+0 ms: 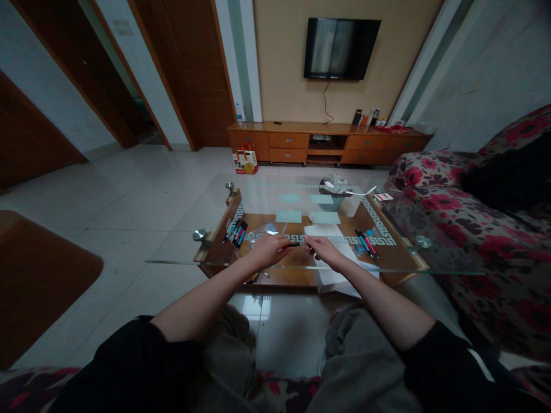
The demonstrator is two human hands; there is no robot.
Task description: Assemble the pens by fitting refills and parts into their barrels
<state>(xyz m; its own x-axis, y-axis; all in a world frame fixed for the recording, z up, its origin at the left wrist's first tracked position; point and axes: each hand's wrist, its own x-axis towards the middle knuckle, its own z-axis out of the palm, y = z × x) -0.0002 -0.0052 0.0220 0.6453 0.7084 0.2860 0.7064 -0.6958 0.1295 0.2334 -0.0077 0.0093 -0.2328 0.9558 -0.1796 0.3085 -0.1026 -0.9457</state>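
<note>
Both hands meet over the near edge of a glass coffee table point(181, 261). My left hand point(267, 250) is closed around a dark pen point(295, 245) that lies level between the hands. My right hand point(323, 250) pinches the pen's other end, just over a white sheet of paper point(340, 278) that hangs past the table edge. A bunch of pens point(236, 232) lies to the left of my left hand. Two or three more pens point(366, 242) lie to the right of my right hand.
Pale green notes point(288, 216) and a small plastic bag point(263, 231) lie further back on the table. A floral sofa point(482, 229) runs along the right side. A dark wooden piece point(38, 275) stands at left. A TV cabinet point(327, 142) lines the far wall.
</note>
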